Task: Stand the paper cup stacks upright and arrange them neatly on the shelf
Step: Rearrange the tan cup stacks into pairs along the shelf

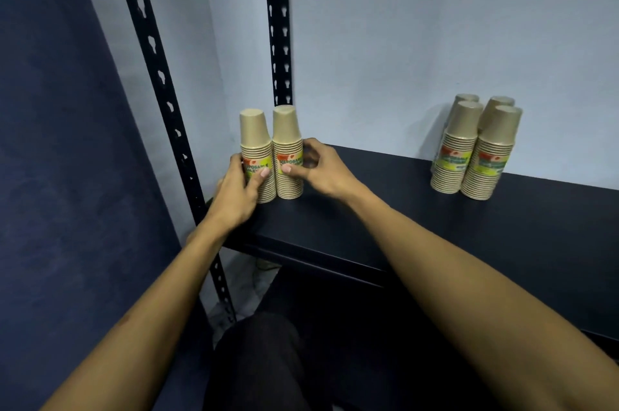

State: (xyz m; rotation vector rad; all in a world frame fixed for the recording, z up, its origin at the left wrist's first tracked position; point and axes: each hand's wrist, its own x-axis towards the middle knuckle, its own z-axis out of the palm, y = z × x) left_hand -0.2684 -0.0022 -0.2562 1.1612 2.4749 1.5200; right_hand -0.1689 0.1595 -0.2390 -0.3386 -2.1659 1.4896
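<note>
Currently both hands grip upright stacks at the shelf's [385,209] 9 o'clock end: left hand [239,191] holds the left stack [256,146], right hand [318,169] its touching neighbour [287,142], aligning them. Four stacks [475,149] stand clustered at 3 o'clock.

- Two cup stacks [271,156] stand touching, side by side, at the shelf's [385,219] left end, near the posts [279,42].
- Four stacks [475,149] cluster at the right, well apart from them, against the wall [418,42].
</note>
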